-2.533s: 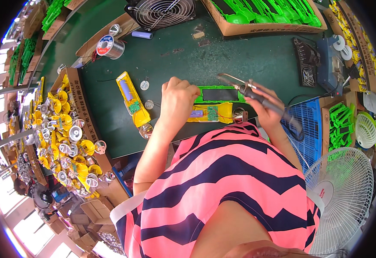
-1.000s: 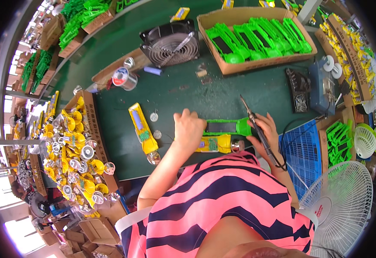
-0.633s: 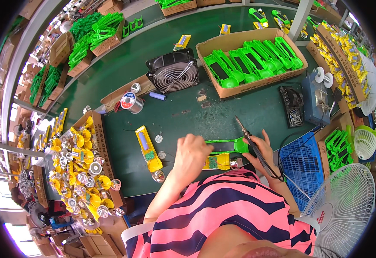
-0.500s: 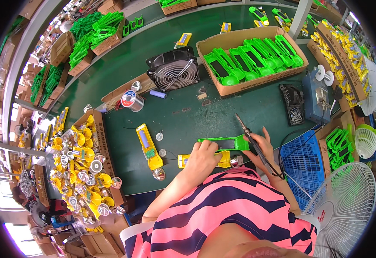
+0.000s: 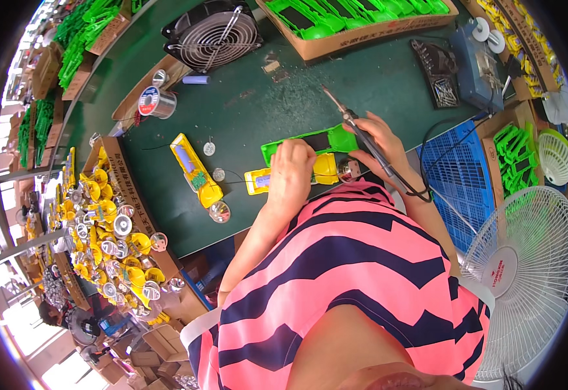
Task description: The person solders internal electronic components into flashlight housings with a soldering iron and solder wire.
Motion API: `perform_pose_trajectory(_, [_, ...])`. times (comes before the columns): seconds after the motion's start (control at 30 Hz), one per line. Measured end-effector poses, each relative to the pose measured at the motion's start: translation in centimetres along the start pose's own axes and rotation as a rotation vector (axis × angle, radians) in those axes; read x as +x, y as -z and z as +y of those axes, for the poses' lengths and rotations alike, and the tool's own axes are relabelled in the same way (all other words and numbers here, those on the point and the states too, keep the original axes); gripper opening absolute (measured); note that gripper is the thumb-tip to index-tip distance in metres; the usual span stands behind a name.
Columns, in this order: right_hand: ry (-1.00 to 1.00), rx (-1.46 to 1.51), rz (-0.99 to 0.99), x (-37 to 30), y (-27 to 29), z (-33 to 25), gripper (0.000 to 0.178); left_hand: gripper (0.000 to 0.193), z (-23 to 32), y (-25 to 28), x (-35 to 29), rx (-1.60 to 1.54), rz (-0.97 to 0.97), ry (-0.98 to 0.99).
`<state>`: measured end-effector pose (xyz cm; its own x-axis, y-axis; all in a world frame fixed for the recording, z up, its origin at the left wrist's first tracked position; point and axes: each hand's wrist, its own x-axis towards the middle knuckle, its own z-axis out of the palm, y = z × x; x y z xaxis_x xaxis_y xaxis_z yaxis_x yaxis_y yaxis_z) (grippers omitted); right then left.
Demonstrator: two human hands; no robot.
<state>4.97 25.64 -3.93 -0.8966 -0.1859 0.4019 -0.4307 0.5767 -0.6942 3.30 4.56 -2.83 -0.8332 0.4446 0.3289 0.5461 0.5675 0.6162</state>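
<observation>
Right fingers (image 5: 376,128): gripping soldering iron (image 5: 370,147) | left fingers (image 5: 293,151): curled over green casing (image 5: 340,139), hold unclear

The left forearm (image 5: 253,244) slants from near left toward far right, ending in the left hand (image 5: 291,170) — back upward, fingers bunched and bent down. The right forearm (image 5: 432,224) leans toward far left; the right hand (image 5: 385,148) keeps a pen-like grip — upper fingers bent, thumb on the near side.

My top (image 5: 362,276) — pink, navy zigzags (image 5: 336,239) right across; pale trim (image 5: 201,326) edging short sleeves (image 5: 198,351) — left hand (image 5: 292,169), right hand (image 5: 381,144) both bare.
</observation>
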Motion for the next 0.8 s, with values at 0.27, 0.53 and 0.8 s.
perform_pose_trajectory(0.27, [0.176,0.029,0.043,0.3,0.7,-0.6,0.037,0.005,-0.1,0.3,0.4,0.107,0.023,0.092])
perform_pose_trajectory(0.53, [-0.007,0.257,0.205,1.5,4.7,-1.2,0.017,0.006,0.5,0.4,1.5,0.105,-0.097,-0.195])
perform_pose_trajectory(0.8, [-0.349,0.629,-0.004,2.1,5.2,0.0,0.014,0.007,1.0,-0.2,2.3,0.205,-0.159,0.031])
